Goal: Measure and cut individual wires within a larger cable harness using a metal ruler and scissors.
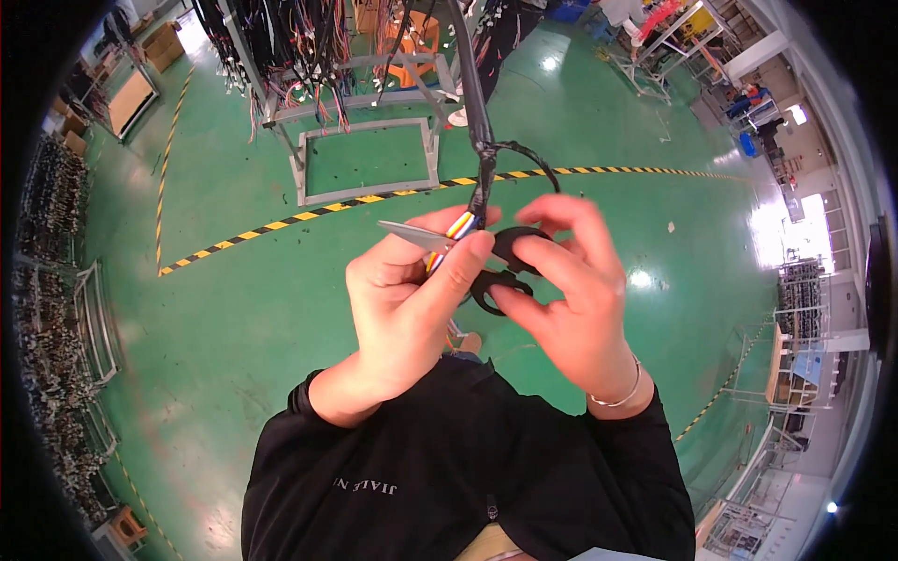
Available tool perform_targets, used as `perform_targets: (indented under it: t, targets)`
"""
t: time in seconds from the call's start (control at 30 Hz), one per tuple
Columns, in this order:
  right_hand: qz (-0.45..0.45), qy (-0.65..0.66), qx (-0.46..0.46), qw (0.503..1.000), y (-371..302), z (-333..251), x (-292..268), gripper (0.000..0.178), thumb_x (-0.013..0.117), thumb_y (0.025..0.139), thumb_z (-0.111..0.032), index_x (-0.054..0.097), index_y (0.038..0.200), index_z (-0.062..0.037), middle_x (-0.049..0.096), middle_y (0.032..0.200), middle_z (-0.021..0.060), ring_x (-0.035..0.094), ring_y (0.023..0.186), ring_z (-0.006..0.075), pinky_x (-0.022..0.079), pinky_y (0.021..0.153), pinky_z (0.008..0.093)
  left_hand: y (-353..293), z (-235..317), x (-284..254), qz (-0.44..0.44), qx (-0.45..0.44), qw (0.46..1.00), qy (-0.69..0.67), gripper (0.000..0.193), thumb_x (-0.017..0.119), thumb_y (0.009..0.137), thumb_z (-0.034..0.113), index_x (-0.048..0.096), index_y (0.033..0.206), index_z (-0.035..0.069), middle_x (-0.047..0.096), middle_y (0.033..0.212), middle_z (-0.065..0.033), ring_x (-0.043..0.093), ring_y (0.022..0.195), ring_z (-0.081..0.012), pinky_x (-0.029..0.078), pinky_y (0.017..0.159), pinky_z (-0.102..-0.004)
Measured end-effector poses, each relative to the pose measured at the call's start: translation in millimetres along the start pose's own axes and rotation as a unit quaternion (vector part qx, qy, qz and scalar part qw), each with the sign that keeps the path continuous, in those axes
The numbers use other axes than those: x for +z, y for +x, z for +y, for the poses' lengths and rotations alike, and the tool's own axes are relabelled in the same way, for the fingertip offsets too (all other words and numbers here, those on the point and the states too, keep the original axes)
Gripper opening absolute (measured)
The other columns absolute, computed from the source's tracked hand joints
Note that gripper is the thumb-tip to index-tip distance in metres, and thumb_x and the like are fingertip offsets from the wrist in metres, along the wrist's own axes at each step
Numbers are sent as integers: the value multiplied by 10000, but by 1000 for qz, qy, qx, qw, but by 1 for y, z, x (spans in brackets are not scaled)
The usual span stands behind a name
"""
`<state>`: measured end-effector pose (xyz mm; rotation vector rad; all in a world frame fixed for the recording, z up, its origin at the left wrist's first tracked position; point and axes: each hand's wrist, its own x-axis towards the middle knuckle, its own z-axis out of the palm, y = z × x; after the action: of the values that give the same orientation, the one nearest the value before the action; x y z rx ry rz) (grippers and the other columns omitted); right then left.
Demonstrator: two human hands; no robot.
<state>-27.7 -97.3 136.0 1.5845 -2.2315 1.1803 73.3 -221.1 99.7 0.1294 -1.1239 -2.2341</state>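
Observation:
A wire harness [484, 173] wrapped in black tape comes down from above, with a thin black branch [535, 159] curving off to the right. Below the tape, white, yellow, blue and red wires [460, 227] lie bare. My left hand [398, 304] is closed around these wires, its thumb pressed along them. Fingers of my right hand [580, 299] are in the black loops of a pair of scissors [412, 234]. The silver blades point left and cross the wires. Whether they cut into anything cannot be told, as my left thumb hides part of the crossing.
Ahead stands a grey metal rack [369, 117] hung with many harnesses, with an orange chair [410, 51] and a person's dark-clothed legs [510, 37] behind it. Yellow-black tape [309, 216] marks the green floor. Racks of dark harnesses [65, 318] line the left; shelving stands right.

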Motion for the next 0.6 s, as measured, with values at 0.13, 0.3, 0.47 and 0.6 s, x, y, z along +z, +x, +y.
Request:
perform_targets:
  t: [0.13,0.3,0.47,0.6]
  targets:
    - [42,-213,-89,972,-7,-3,-3,484,842,540,14,685,997,-19,506,1035,110,498,725,169,426,574,303,4,-5,-9,-2,4,1000,22,190,629,921,-11,659,1108,-31,691,1088,-78,604,822,-43,480,671,-179]
    - [72,-107,-111,985,-8,5,4,425,800,592,65,663,993,43,583,980,120,525,628,154,419,503,267,3,-2,4,-29,26,999,20,234,606,927,-25,628,1159,-43,674,1072,-64,569,780,-30,432,625,-169]
    - [60,107,94,988,-16,17,-14,399,747,685,81,630,1065,43,685,822,75,530,537,74,441,505,218,0,-2,-10,-74,58,995,38,246,583,961,56,615,1179,-55,548,858,35,388,663,-20,298,575,-188]
    - [-3,-22,32,999,-2,9,-24,454,806,657,-3,611,1064,41,656,818,62,545,575,106,442,511,252,4,0,-6,54,28,995,76,165,627,947,113,707,986,-26,488,672,100,352,611,-5,278,553,-189]
